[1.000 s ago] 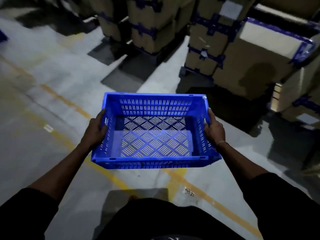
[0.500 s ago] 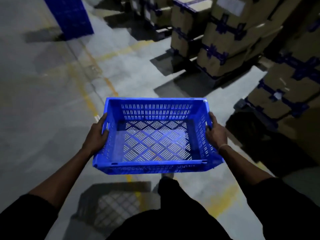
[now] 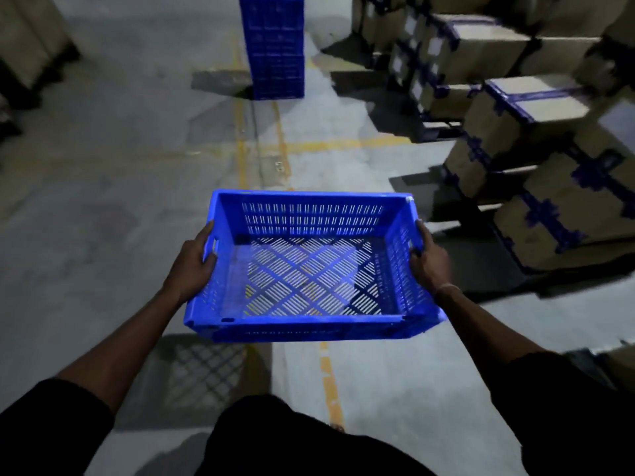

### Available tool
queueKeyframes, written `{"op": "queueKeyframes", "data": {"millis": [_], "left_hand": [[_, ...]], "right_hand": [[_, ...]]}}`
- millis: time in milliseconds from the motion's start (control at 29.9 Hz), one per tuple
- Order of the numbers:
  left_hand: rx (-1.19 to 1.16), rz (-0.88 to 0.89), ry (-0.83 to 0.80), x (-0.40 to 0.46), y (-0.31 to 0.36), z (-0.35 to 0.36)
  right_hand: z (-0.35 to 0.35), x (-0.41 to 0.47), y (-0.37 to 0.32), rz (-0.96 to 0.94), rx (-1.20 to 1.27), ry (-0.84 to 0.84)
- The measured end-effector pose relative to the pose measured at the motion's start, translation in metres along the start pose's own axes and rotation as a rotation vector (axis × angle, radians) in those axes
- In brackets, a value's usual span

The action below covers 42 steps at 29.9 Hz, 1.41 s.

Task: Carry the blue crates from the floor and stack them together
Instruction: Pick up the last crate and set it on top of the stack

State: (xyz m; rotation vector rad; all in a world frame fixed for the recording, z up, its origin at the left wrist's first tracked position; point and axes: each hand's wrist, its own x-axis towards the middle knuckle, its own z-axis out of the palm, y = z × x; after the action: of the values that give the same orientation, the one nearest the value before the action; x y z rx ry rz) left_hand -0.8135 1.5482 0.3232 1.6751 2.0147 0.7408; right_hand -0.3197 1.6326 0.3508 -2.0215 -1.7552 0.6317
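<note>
Head view: no writing is legible on the empty blue slotted plastic crate (image 3: 311,266), gripped by the left hand (image 3: 193,266) and right hand (image 3: 429,262), fingers curled around its short sides. Beyond the crate, a stack of blue plastic crates (image 3: 273,46) is cut off at the top edge; the labels on the blue-taped cardboard boxes (image 3: 522,125) to its right are blurred.

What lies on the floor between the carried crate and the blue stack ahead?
In the head view, only bare concrete floor with yellow painted lines lies between the carried crate and the stack of blue crates. No obstacle shows there.
</note>
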Motion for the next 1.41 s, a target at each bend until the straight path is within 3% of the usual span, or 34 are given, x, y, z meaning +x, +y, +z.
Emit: {"op": "queueKeyframes", "data": {"millis": [201, 569, 804, 1038, 1407], "left_hand": [[0.0, -0.06, 0.07, 0.133, -0.034, -0.016], [0.023, -0.053, 0.042, 0.423, -0.104, -0.084], [0.07, -0.058, 0.075, 0.593, -0.112, -0.116], [0.035, -0.077, 0.105, 0.789, -0.115, -0.119], [-0.005, -0.069, 0.176, 1.077, -0.084, -0.159]], "right_hand": [[0.041, 0.157, -0.076, -0.096, -0.082, -0.03], [0.12, 0.39, -0.236, -0.068, 0.017, -0.002], [0.146, 0.537, -0.311, -0.04, 0.034, -0.036], [0.172, 0.737, -0.38, -0.059, 0.07, -0.024], [0.153, 1.031, -0.517, -0.159, -0.001, 0.005]]}}
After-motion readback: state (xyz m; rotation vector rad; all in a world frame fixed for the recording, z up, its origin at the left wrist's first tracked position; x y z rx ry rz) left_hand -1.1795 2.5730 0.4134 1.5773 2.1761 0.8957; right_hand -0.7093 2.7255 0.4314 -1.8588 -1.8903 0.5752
